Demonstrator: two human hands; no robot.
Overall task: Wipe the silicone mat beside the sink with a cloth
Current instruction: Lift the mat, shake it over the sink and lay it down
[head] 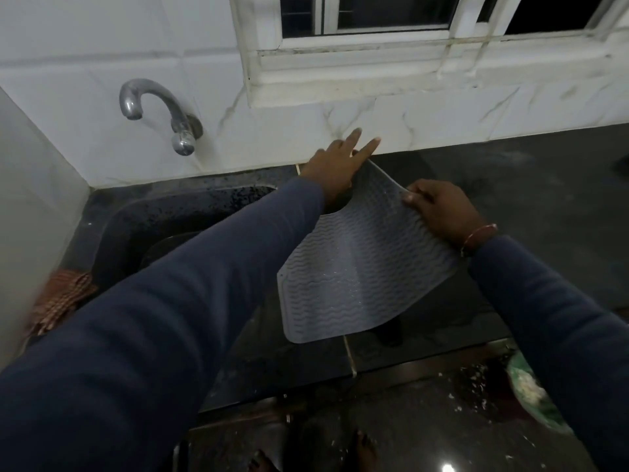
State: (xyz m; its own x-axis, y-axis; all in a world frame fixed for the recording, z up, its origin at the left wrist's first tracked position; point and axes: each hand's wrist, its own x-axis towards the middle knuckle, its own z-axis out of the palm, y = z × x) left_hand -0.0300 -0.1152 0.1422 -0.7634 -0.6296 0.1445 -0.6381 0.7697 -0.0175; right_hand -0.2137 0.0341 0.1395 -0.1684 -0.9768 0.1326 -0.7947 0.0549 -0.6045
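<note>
Mat (360, 264) first: grey, ribbed with wavy lines, it hangs lifted off the counter (544, 212), held by its far edge between the two hands, with its near edge drooping down toward the counter's front. The right hand (439, 212) pinches the far right part of the edge, thumb on the ribbed face and fingers curled behind. The left hand (335, 170) is at the far left corner; two fingers are stretched out toward the wall (425, 120), and whether the rest grip the corner or merely steady it I cannot tell. Between the hands the sheet bows upward, which suggests soft, floppy silicone that needs a hold at two points to stay open.

Holding it up this way likely serves to shift or lay it flat beside the sink (177, 226), which lies below and left of the left hand. A checked cloth (61, 301) sits at the sink's near left rim, well away from both hands, under the left sleeve (177, 318). Neither hand holds it, so wiping looks not yet begun. Next, I judge, the mat needs to lie flat and one hand must fetch the cloth.
</note>
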